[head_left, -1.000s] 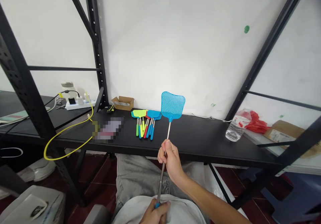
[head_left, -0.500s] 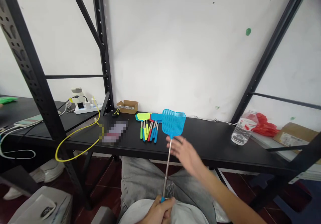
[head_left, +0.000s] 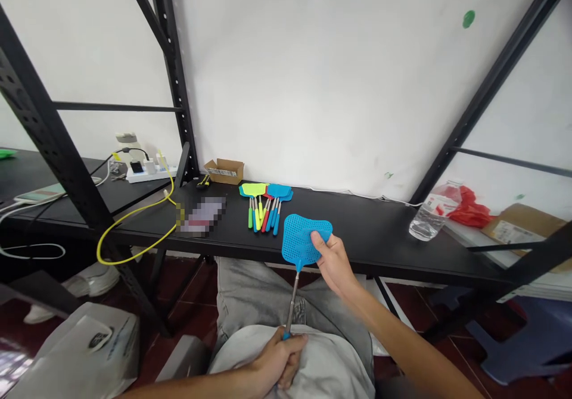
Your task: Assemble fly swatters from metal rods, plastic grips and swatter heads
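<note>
A blue fly swatter [head_left: 300, 238] with a perforated head and a thin metal shaft is held in front of my body. My left hand [head_left: 281, 354] wraps round its handle end, low over my lap; most of the handle is hidden by the fingers. With thumb in front and fingers behind, my right hand [head_left: 333, 259] pinches the right edge of the swatter's head. Beyond it on the black table lie several more fly swatters [head_left: 263, 211] in green, yellow, red and blue, heads to the wall and handles toward me.
An opened cardboard box [head_left: 226, 172] stands by the wall, near a blurred-out flat item [head_left: 203, 215]. A yellow cable [head_left: 102, 232] loops over the table's left edge from a power strip [head_left: 152, 172]. At right are a water bottle [head_left: 426, 225] and a red plastic bag [head_left: 469, 208].
My right hand has gone from open beside the shaft to gripping the head's right edge. The swatter's head has come lower and nearer, its shaft showing shorter. The view has shifted slightly.
</note>
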Demonstrator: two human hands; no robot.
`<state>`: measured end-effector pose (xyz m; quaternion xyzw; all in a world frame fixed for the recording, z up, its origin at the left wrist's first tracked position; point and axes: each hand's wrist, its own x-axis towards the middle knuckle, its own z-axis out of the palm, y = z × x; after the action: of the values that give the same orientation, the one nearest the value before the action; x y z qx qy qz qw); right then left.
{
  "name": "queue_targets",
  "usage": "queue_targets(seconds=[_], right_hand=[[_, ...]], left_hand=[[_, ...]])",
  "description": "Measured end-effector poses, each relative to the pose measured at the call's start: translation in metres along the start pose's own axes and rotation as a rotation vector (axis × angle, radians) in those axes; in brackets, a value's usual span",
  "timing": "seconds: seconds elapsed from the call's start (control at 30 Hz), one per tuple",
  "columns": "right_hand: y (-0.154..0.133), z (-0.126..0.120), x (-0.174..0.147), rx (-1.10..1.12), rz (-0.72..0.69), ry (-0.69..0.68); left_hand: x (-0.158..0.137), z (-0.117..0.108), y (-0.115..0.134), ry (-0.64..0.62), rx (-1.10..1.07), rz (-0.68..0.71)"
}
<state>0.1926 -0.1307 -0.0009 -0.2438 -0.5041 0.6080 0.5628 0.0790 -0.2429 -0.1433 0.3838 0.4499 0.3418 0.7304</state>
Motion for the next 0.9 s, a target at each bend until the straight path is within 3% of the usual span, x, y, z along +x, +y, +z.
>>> queue_targets(seconds=[0.3,0.43,0.53,0.63,0.73,0.8,0.9], right_hand=[[0.045,-0.004,-0.036,-0.032,0.132,-0.075],[0.065,-0.004,-0.066,-0.161,0.248,-0.309],[0.06,-0.011,-0.063,-0.273,0.242,-0.416],[0.022,-0.037,-0.022,-0.416,0.098,-0.19],[-0.033,-0.085,0.041,-0.801,-0.073,0.11],[-0.061,-0.122,0.077,-1.169,-0.096,0.246],[-0.078,-0.168,0.11,-1.589,0.09,0.356]], left_hand=[[-0.001,0.0,0.005,-0.003,-0.013,-0.015],[0.003,-0.002,0.017,-0.02,-0.068,-0.039],[0.006,-0.003,0.025,-0.036,-0.065,-0.037],[0.0,-0.004,0.038,-0.106,0.128,0.14],[-0.013,-0.009,0.071,-0.083,0.552,0.373],[-0.019,-0.017,0.105,0.089,0.853,0.52],[-0.017,-0.033,0.166,0.537,1.249,0.649]])
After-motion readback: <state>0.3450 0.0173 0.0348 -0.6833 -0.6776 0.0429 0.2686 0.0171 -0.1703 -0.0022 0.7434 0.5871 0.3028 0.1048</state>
